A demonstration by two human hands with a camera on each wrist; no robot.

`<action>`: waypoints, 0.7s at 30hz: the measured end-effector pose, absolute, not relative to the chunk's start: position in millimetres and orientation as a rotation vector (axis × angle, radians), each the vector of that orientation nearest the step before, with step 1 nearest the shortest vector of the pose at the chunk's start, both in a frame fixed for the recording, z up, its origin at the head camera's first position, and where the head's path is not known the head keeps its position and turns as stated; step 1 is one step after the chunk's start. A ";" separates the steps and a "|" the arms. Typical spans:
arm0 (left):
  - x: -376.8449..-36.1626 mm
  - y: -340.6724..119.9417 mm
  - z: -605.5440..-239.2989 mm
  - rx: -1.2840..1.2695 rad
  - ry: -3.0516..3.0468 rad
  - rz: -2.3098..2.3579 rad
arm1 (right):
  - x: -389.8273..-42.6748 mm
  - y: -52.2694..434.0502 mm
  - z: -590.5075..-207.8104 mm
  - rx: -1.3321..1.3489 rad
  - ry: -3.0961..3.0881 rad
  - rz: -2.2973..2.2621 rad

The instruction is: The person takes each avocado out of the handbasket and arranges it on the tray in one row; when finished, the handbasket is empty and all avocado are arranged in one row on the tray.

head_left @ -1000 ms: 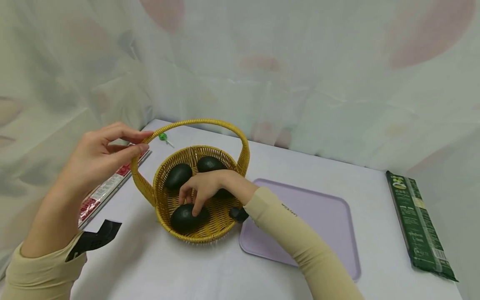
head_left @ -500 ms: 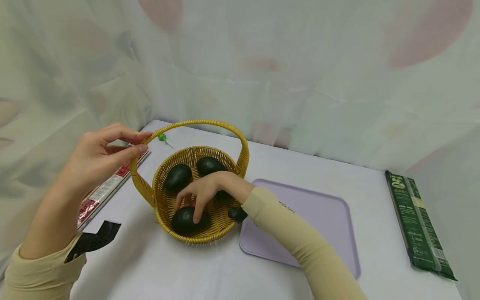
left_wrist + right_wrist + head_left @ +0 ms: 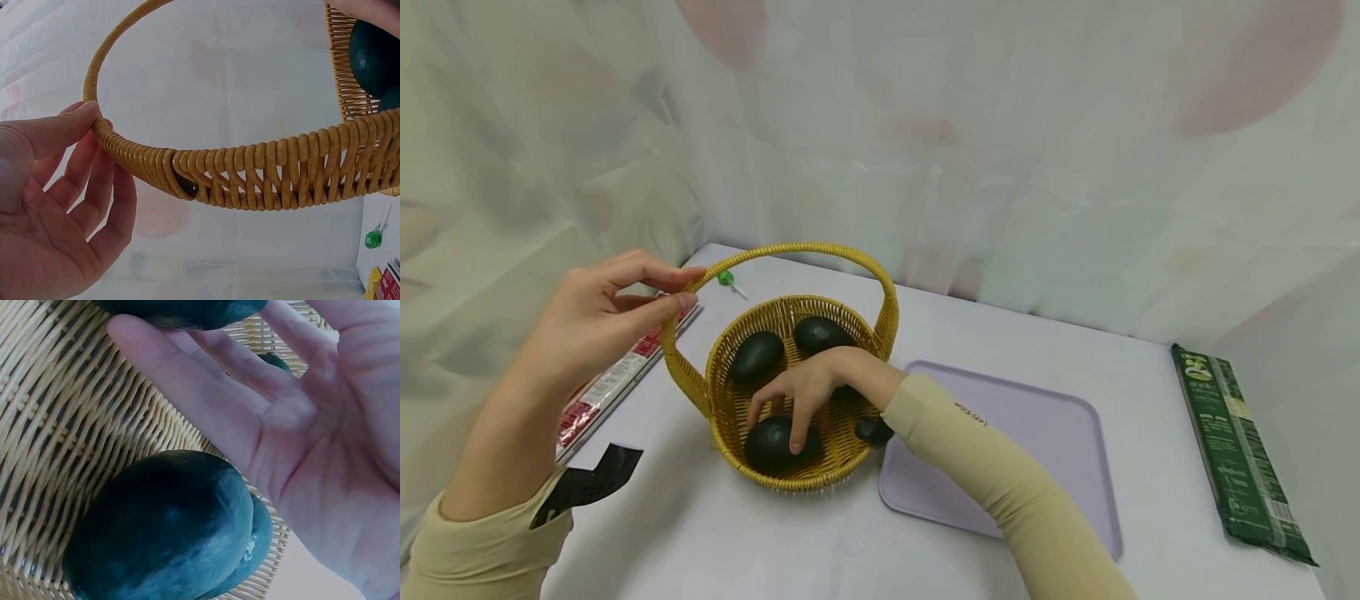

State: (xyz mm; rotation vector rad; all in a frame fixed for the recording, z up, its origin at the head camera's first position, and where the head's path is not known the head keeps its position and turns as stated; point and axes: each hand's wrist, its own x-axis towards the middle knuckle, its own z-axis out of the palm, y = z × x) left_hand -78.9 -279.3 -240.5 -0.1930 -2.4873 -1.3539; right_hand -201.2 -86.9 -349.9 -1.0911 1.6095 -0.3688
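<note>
My left hand (image 3: 602,312) pinches the left side of the yellow wicker basket's handle (image 3: 805,247) between thumb and fingertips, as the left wrist view also shows. Several dark green avocados lie in the basket (image 3: 725,433). Inside it, my right hand (image 3: 808,387) reaches down over the nearest avocado (image 3: 773,446), thumb on top and fingers around its far left side. In the right wrist view that avocado (image 3: 181,311) sits at the top edge against the fingers. Two others, a back left avocado (image 3: 757,357) and a back right avocado (image 3: 820,333), lie beyond; another is partly hidden under my right wrist.
A pale purple tray (image 3: 1000,442) lies right of the basket, partly under my right forearm. A green packet (image 3: 1240,450) is at the far right. Behind my left hand are a red and white package (image 3: 610,387) and a green lollipop (image 3: 726,278).
My right hand has moved slightly down and closer around the nearest avocado, which has shifted a little to the right. My left hand keeps its hold on the handle.
</note>
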 end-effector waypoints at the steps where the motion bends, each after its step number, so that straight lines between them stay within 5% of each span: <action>1: -78.8 -279.2 -240.6 -0.191 -2.490 -1.350 | -201.0 -86.5 -349.7 -1.094 1.609 -0.368; 21: -80.6 -279.8 -241.0 -0.163 -2.526 -1.316 | -203.5 -53.7 -317.6 -1.204 1.642 -0.445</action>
